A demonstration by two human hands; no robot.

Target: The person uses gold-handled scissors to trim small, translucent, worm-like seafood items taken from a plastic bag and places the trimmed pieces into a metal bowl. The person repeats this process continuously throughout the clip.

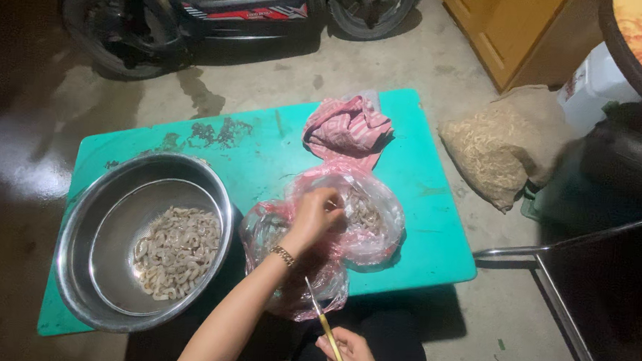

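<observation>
Right of the steel bowl (75,263) of shrimp, my left hand (316,215) reaches into the clear plastic bag (376,238) on the green counter (417,171), fingers pinched on shrimp, my right hand (352,354) gripping yellow-handled scissors (324,327).

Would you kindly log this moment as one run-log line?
left hand: reaching into plastic bag of shrimp | right hand: holding scissors | steel bowl: shrimp inside, on green table
</observation>
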